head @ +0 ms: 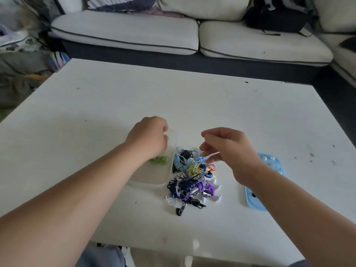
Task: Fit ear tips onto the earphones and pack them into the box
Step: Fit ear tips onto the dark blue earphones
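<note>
earphones (pixel 192 176): tangled multicoloured pile | box (pixel 152 177): clear, green coil (pixel 159 160) inside

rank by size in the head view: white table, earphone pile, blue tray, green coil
1. white table
2. earphone pile and blue tray, unranked since the right arm hides part of the tray
3. green coil
</note>
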{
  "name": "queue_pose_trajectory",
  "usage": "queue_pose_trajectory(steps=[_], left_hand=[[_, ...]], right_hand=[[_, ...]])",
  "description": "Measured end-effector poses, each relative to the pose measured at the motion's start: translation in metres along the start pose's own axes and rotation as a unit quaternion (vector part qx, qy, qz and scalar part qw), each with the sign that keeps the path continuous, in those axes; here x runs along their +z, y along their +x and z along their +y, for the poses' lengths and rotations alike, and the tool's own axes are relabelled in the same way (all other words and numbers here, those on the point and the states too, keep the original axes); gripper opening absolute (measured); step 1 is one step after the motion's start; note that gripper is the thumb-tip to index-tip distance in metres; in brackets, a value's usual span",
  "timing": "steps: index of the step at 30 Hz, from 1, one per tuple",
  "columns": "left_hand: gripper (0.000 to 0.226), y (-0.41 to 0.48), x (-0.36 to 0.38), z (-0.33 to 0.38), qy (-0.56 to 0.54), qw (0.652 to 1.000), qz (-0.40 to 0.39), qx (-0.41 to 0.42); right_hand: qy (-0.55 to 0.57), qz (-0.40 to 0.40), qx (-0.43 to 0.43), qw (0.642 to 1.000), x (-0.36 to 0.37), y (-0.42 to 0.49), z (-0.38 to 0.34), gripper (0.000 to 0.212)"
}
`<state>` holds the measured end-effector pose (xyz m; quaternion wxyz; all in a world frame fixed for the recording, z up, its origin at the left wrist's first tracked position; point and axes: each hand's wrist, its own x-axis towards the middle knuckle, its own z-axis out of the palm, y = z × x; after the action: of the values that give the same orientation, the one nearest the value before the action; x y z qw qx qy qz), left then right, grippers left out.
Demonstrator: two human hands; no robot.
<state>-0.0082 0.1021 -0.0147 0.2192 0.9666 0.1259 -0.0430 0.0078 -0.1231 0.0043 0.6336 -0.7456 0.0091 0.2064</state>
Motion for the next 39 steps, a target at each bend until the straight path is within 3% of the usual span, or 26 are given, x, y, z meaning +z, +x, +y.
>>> queue_pose_trajectory(steps=[2,5,8,12,19,25,30,34,37,39], left_hand=[[0.025,-0.018,-0.011,0.017,0.006,0.998,0.018,0.064],[0.011,-0.058,-0.017,0.045,-0.021,0.986,-0.069,0.148],[0.021,-0.082,-0.006,0.06,0.094,0.965,-0.171,0.174],[0.023,-0.083,0.008,0.064,0.166,0.957,-0.168,0.167],[0.006,-0.068,0.003,0.062,0.039,0.969,-0.2,0.139],[0.024,-0.052,-0.017,0.074,-0.143,0.979,-0.139,0.044],[0.035,-0.047,-0.025,0.087,-0.374,0.92,-0.114,-0.017],[0.032,-0.047,-0.027,0.099,-0.492,0.858,-0.131,-0.061],[0.031,-0.048,-0.027,0.107,-0.562,0.806,-0.16,-0.099],[0.035,-0.048,-0.027,0.109,-0.573,0.791,-0.191,-0.095]], right_hand=[[-0.069,-0.007,0.018,0.997,-0.007,-0.003,0.004,0.014],[-0.187,-0.06,0.027,0.98,-0.013,-0.016,0.011,0.014],[-0.273,-0.117,0.037,0.954,-0.015,-0.029,0.014,0.016],[-0.285,-0.174,0.052,0.941,-0.019,-0.038,0.018,0.018],[-0.272,-0.163,0.036,0.948,-0.033,-0.034,0.022,0.011],[-0.239,-0.134,0.017,0.961,-0.033,-0.027,0.02,0.014],[-0.157,-0.117,-0.005,0.981,-0.033,-0.024,0.018,0.035],[-0.032,-0.161,-0.024,0.986,-0.036,-0.024,0.014,0.052],[0.071,-0.21,-0.012,0.975,-0.042,-0.029,0.007,0.05],[0.118,-0.235,0.005,0.965,-0.047,-0.033,0.003,0.045]])
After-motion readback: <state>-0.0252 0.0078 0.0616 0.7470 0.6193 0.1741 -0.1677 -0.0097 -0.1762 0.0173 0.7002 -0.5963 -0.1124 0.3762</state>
